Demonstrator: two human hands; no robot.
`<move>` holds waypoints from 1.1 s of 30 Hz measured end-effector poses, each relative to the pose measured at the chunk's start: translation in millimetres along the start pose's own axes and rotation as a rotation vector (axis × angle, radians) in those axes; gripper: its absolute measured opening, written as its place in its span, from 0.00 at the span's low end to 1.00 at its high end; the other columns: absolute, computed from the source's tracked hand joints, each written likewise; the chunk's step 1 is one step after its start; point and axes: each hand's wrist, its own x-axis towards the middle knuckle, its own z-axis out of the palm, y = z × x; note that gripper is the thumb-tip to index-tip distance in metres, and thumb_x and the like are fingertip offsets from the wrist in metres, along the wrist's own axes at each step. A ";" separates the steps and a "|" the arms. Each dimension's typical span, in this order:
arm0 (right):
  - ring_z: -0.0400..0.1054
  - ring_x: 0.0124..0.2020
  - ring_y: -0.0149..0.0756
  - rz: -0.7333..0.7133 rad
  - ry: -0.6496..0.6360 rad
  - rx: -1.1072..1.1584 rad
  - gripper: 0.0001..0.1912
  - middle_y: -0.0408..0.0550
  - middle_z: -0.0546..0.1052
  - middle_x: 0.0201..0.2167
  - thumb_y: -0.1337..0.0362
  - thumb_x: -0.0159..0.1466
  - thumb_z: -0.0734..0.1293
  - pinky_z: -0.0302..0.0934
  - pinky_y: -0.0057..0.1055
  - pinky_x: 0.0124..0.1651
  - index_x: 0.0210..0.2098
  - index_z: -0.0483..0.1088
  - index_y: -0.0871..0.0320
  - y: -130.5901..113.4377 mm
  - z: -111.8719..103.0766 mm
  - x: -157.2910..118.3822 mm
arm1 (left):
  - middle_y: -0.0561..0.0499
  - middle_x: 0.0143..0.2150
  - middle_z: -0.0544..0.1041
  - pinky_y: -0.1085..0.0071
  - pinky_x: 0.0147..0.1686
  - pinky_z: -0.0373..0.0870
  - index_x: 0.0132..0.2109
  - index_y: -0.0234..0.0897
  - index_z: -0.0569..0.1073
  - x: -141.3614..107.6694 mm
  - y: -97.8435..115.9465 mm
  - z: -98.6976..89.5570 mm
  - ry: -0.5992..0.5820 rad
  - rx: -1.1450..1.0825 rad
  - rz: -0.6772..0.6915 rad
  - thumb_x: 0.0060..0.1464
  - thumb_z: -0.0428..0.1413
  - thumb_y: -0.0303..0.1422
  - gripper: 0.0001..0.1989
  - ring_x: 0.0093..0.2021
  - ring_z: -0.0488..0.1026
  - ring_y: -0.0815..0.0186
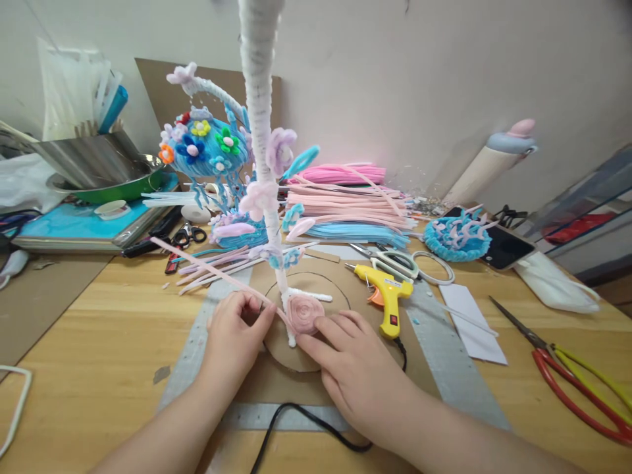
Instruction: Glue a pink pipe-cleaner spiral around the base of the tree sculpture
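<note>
Stretching across the view, the wooden table carries everything else. Near its middle lies a brown cardboard sheet, marked with a dark circular outline. Rising from inside that outline, a tall white fuzzy post runs out of view at the top, with pale flowers along it and short white feet at its base. Behind it are stacked bundles of pink fuzzy sticks, with blue ones in front; to the left of the post is a blue ball covered in colourful flowers. A large pair of red-and-yellow-handled scissors lies at the far right.

The right hand reaches palm down over the cardboard, its fingers touching the lower right edge of a pink coil; I cannot tell whether they grip it. Opposite, the left hand has thumb and forefinger together, clamped on a pink strip. A yellow glue gun lies beyond the right hand. The pink coil sits within the outline, between two of the post's feet. Thinnest of all, the pink strip slants from the coil's left side up past the left fingers.
</note>
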 end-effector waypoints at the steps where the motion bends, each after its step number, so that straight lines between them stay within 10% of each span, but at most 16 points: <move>1: 0.60 0.49 0.42 0.003 0.003 0.002 0.23 0.48 0.70 0.49 0.72 0.60 0.64 0.49 0.43 0.56 0.54 0.66 0.51 -0.1 -0.1 -0.1 | 0.57 0.23 0.64 0.72 0.27 0.59 0.25 0.40 0.64 -4.3 1.1 -0.5 0.004 0.019 0.028 0.49 0.59 0.39 0.13 0.26 0.63 0.66; 8: 0.60 0.51 0.41 0.005 0.032 0.016 0.19 0.48 0.71 0.48 0.71 0.61 0.63 0.49 0.41 0.57 0.51 0.68 0.53 0.2 -0.8 -1.4 | 0.48 0.47 0.73 0.65 0.48 0.66 0.48 0.39 0.70 -36.5 3.4 -6.1 -0.245 0.297 0.690 0.59 0.47 0.24 0.13 0.48 0.69 0.63; 13: 0.60 0.52 0.40 0.000 0.045 0.048 0.19 0.48 0.71 0.51 0.73 0.60 0.62 0.47 0.41 0.59 0.50 0.69 0.54 2.2 -2.3 -2.9 | 0.45 0.49 0.75 0.62 0.49 0.68 0.52 0.35 0.70 -40.0 3.1 -8.5 -0.230 0.532 0.899 0.58 0.47 0.22 0.17 0.49 0.70 0.59; 20: 0.61 0.54 0.38 -0.024 0.105 0.184 0.25 0.47 0.71 0.52 0.77 0.60 0.58 0.44 0.41 0.62 0.54 0.65 0.55 9.5 -3.1 -5.9 | 0.39 0.53 0.72 0.55 0.46 0.71 0.54 0.34 0.70 -47.4 6.9 -9.0 -0.235 0.709 0.937 0.54 0.48 0.22 0.21 0.50 0.69 0.52; 33: 0.66 0.37 0.37 0.218 0.294 0.562 0.07 0.42 0.72 0.31 0.68 0.65 0.63 0.56 0.34 0.44 0.29 0.64 0.54 29.2 8.3 -1.2 | 0.41 0.50 0.75 0.57 0.50 0.67 0.52 0.34 0.73 -52.5 11.8 -4.3 -0.128 0.697 0.954 0.57 0.50 0.27 0.16 0.49 0.71 0.55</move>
